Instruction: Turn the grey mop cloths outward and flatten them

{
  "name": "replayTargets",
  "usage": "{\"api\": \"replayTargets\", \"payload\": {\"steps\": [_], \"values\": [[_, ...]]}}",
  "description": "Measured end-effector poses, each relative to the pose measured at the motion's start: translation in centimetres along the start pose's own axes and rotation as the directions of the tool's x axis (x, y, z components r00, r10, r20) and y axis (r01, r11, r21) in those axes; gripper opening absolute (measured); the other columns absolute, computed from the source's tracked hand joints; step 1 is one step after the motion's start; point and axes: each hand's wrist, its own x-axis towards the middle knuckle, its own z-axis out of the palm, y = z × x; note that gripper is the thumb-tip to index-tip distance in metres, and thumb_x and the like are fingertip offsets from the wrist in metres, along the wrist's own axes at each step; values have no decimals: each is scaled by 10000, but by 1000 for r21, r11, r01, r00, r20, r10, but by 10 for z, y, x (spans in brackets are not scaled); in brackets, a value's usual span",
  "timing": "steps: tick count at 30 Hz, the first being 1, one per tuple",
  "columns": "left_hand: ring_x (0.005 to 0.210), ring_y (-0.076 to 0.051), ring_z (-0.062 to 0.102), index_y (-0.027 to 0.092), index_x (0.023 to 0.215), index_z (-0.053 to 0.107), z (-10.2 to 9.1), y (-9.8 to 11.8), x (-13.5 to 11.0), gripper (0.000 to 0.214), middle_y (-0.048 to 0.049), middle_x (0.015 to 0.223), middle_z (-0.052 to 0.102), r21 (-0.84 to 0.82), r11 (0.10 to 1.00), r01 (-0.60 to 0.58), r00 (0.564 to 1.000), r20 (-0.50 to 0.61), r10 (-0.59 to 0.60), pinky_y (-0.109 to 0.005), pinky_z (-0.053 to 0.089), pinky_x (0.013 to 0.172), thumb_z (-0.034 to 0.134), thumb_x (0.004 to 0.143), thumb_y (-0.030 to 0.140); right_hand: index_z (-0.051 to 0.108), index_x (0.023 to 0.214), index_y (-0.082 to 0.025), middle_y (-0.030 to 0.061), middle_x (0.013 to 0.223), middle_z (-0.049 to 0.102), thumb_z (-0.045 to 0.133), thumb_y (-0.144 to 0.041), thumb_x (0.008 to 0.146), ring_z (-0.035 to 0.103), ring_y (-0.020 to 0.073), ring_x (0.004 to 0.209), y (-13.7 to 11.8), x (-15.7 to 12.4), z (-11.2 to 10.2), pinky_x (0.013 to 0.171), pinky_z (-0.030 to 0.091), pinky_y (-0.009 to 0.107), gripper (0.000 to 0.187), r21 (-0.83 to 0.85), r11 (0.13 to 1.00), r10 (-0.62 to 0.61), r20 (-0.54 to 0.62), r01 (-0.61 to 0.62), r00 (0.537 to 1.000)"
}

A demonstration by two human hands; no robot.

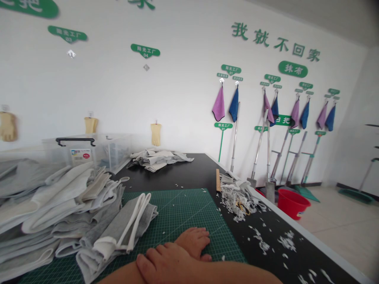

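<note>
My forearms cross at the bottom of the view. My left hand [194, 241] lies on the green cutting mat [183, 205], its fingers stretched to the right with nothing visible in them. Across the left forearm rests my right hand [166, 258], fingers curled over it. Left of my hands, folded grey fabric pieces with white edging [130, 228] lie on the mat. Beside them rises a large stack of grey and white fabric pieces [65, 197]. Neither hand touches the fabric.
Behind the stack stands a clear plastic box [118, 152]. A fabric heap [160, 157] lies on the black tabletop [189, 173]. To the right are a wooden ruler [218, 180], scraps [237, 197] and loose white bits. A red bucket [293, 203] stands on the floor.
</note>
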Motion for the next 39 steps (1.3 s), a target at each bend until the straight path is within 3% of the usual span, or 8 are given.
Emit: {"api": "replayTargets", "payload": {"steps": [39], "values": [[1232,-260,455,182,1149,576,1,-1,0,477,-85,1295,545,23,1000,-5,1000,10,4,-414,351,1026,531,833,536,390,1167,-134,45,863,600,397,-359,924,596,203,677,0,0,5,541,460,332,331,-2,1000,5,8,-5,1000]]}}
